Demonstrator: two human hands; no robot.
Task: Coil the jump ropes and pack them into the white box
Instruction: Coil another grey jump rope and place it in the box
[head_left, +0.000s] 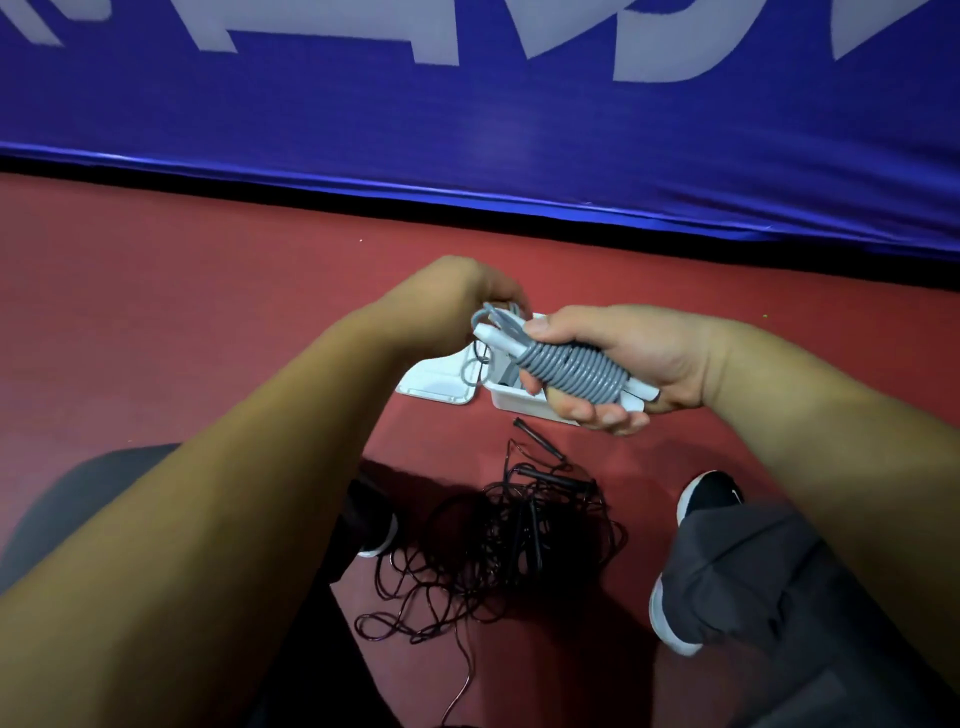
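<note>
One grey jump rope (571, 371), wound round its white handles, lies in my right hand (623, 364), fingers (597, 413) clamped on it. Its long axis runs upper left to lower right. My left hand (457, 296) grips its upper-left end. The white box (511, 400) sits open on the floor just below, and the black ropes (493, 535) lie tangled nearer me.
</note>
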